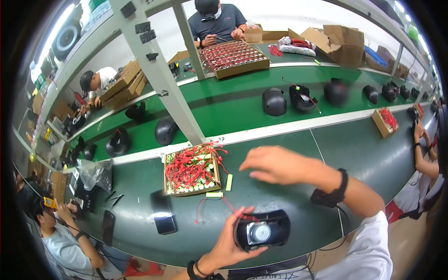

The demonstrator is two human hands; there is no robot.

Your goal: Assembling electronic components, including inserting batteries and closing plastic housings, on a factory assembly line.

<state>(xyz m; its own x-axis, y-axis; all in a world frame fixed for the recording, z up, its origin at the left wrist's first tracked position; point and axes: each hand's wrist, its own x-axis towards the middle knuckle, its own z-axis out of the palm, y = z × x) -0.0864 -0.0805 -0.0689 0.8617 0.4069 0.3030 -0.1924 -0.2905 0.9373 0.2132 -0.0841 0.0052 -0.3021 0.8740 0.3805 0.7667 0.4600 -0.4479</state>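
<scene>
My left hand is closed around a black plastic housing near the bench's front edge. Its open side faces up and shows a round silver part, perhaps a speaker. A red lead runs by my left fingertips. My right hand is empty, fingers stretched out to the left above the bench. Just left of it are a yellow-green battery cell and a cardboard box full of battery cells with red wires. Another battery cell lies in front of the box, with a red wire trailing from it.
A phone and a clear plastic bag lie to the left. A white metal post rises behind the box. Beyond is a green conveyor with black housings. Co-workers sit across, left and right; a smaller battery box stands right.
</scene>
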